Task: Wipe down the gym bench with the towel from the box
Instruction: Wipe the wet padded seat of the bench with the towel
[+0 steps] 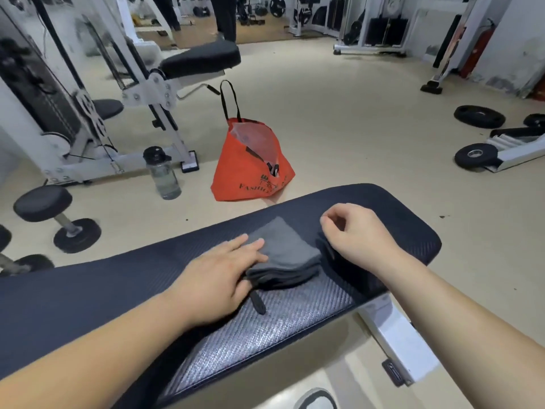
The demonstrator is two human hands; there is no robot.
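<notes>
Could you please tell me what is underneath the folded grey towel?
The folded grey towel lies on the bench pad. A black strap pokes out from beneath its near edge, beside the left hand resting on it. Anything else beneath is covered.

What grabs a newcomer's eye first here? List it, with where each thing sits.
The folded grey towel lies on the dark gym bench at the centre, with the left hand resting flat on its left edge and the right hand curled just to its right. Behind the bench, a bright orange bag stands open on the floor, with a water bottle to its left.
</notes>
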